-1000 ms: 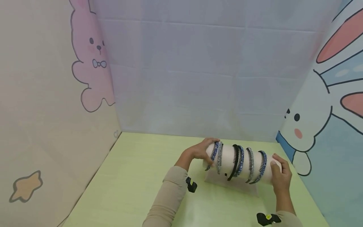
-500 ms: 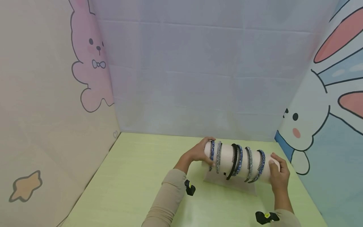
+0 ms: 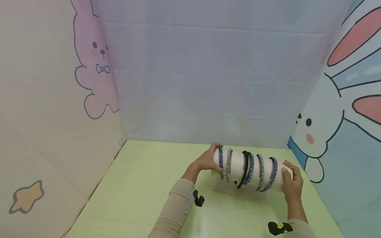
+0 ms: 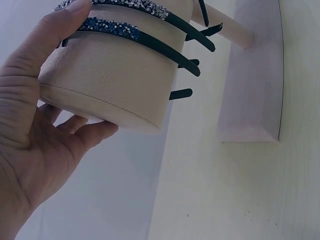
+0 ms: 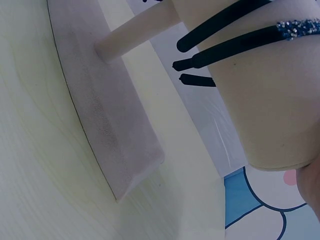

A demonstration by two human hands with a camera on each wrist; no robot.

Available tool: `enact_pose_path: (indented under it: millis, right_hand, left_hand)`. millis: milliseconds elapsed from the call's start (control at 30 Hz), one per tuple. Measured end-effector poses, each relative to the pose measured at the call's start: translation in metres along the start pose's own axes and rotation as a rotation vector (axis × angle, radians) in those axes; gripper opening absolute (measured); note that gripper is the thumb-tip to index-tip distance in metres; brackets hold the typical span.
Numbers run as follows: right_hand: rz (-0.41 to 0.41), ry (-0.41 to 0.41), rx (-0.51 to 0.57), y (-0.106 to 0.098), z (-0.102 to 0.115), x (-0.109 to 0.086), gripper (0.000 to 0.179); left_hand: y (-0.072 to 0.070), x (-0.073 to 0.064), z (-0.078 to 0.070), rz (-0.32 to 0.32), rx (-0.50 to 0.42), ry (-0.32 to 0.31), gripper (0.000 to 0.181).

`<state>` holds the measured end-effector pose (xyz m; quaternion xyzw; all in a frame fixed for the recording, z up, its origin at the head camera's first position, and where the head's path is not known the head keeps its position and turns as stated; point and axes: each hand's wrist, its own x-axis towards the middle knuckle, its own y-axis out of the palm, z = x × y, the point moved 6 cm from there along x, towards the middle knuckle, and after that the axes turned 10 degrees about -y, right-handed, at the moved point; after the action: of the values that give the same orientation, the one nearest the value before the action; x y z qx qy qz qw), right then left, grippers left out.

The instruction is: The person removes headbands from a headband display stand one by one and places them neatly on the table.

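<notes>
A cream, cloth-covered headband stand [image 3: 237,165] has a thick horizontal roll on a post [image 4: 230,27] above a flat base [image 5: 115,115]. My left hand [image 3: 205,160] grips the roll's left end, thumb in front over a blue glitter headband [image 3: 220,162] and fingers around the end. At the opposite end, my right hand [image 3: 293,183] holds the roll with its thumb on the front. Between the hands sit a silver headband [image 3: 229,165], a plain black headband [image 3: 244,170] and several more glittery ones. Their dark toothed tips stick out below the roll.
The stand is on a pale green table [image 3: 143,185] towards its back right. A plain lilac-grey sheet [image 3: 184,82] hangs behind. Rabbit-patterned walls [image 3: 324,132] close in both sides. Both wrists wear small black devices [image 3: 279,228].
The leftmost blue headband has gone from slanting to nearly parallel with the silver one, beside my left hand. Both hands keep their hold on the roll. The whole view shifts slightly.
</notes>
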<state>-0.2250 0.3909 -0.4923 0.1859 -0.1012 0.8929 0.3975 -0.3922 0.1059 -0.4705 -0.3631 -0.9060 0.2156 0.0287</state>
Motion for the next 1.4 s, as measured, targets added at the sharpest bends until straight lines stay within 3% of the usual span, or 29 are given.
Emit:
enact_pose_path:
  millis: [300,600,867,1000,1233,1400]
  right_hand:
    - [0.019,0.033,-0.011,0.001,-0.001,-0.008,0.029]
    - [0.007,-0.019,0.009,0.006,0.027,-0.014,0.028]
    - [0.008,-0.002,0.012,0.003,0.023,-0.012,0.029]
    - [-0.001,-0.024,0.019,0.002,0.024,-0.01,0.028]
    - [0.002,0.004,-0.005,0.0,0.001,-0.003,0.028]
    - [0.006,-0.004,-0.008,0.001,0.014,-0.005,0.029]
  left_hand:
    - [0.0,-0.008,0.007,-0.01,-0.057,-0.003,0.103]
    - [-0.004,-0.009,0.009,-0.011,-0.149,0.015,0.099]
    - [-0.005,-0.009,0.016,-0.003,-0.262,0.024,0.102]
    - [-0.006,-0.009,0.016,-0.005,-0.28,0.043,0.101]
    - [-0.006,-0.013,0.02,-0.029,-0.282,0.05,0.102]
    - [-0.007,-0.016,0.023,-0.066,-0.248,0.058,0.1]
